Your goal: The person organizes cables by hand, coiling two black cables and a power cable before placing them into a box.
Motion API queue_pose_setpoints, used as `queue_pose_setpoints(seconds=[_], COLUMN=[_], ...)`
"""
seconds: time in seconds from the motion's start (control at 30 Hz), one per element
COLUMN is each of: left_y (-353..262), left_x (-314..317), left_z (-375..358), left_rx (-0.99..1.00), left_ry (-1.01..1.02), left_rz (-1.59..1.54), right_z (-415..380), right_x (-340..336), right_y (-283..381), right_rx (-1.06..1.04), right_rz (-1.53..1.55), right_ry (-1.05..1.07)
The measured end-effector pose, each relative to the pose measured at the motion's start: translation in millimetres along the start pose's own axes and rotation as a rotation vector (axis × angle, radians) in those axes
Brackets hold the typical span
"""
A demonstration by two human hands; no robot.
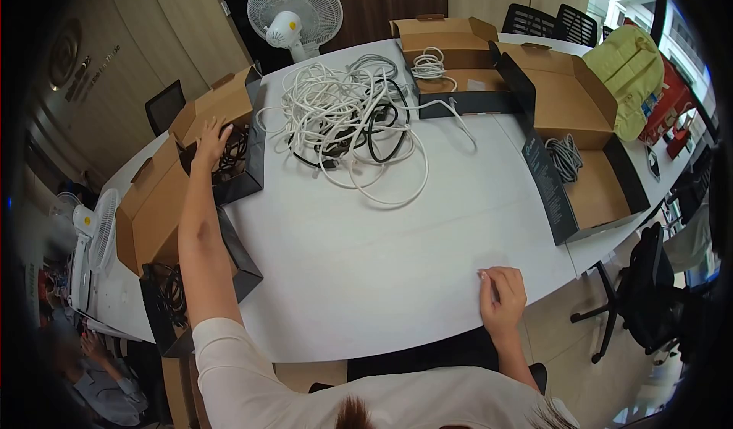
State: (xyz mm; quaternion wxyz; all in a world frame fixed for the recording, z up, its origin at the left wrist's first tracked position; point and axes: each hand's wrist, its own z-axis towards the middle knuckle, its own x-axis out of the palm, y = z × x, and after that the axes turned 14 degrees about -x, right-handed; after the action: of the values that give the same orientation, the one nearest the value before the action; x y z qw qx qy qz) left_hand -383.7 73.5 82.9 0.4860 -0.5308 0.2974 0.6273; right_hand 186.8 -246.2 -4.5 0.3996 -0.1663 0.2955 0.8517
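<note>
My left hand reaches into the far left cardboard box, fingers stretched out over its side and over a bundle of black cables. Nothing shows in its grasp. Near the front right edge of the table, my right hand is loosely curled with no object visible in it. A big tangle of white cables, mixed with some black and grey ones, lies on the far middle of the white table. One white loop spreads toward me from the pile.
A second left box holds black cables. The back box holds a coiled white cable; the right box holds a grey coil. A white fan stands behind the table. A person sits at lower left.
</note>
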Motion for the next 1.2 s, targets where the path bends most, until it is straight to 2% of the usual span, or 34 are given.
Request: queue_pose_setpoints(seconds=[0.1, 0.13, 0.27, 0.5, 0.73, 0.83, 0.9, 0.93, 0.97, 1.0, 1.03, 1.13, 1.17, 1.2], left_y=[2, -2, -18, 0, 20, 4, -25, -62, -66, -72, -92, -117, -124, -131], left_x=[-8, -13, -23, -47, -72, -77, -83, -101, -92, -81, -94, -68, -53, -40], left_z=[3, -3, -36, -40, -50, -68, -111, -168, -200, -244, -304, -415, -439, -461], left_rx=[0.066, 0.024, -0.025, 0.007, -0.04, 0.059, 0.271, 0.231, 0.405, 0.44, 0.416, 0.58, 0.588, 0.567], left_ry=[-0.025, -0.015, -0.117, -0.288, -0.249, -0.297, -0.23, 0.016, -0.059, 0.065, 0.324, 0.602, 0.619, 0.497], left_rz=[-0.097, -0.036, -0.108, 0.043, -0.007, -0.063, -0.327, -0.599, -0.396, -0.417, -0.511, -0.432, -0.446, -0.367], right_z=[-1, 0, -3, -4, -6, -7, -7, -7, -5, -4, -3, 4, 5, 5], right_x=[-2, -2, -4, -3, -1, -1, -3, -3, -3, -4, -4, -5, -4, -5], right_y=[0, 0, 1, 4, 5, 4, 4, 3, 2, 1, 2, 9, 10, 11], right_rx=[-0.004, -0.006, -0.009, -0.018, -0.031, -0.043, -0.024, -0.017, -0.024, -0.027, -0.029, 0.01, 0.024, 0.04], right_rz=[0.007, 0.008, 0.009, 0.028, -0.001, 0.008, 0.035, 0.049, 0.039, 0.03, 0.022, -0.063, -0.068, -0.073], right_ry=[0.008, 0.005, -0.002, 0.017, 0.012, -0.006, 0.019, 0.027, 0.066, 0.105, 0.143, 0.288, 0.311, 0.337])
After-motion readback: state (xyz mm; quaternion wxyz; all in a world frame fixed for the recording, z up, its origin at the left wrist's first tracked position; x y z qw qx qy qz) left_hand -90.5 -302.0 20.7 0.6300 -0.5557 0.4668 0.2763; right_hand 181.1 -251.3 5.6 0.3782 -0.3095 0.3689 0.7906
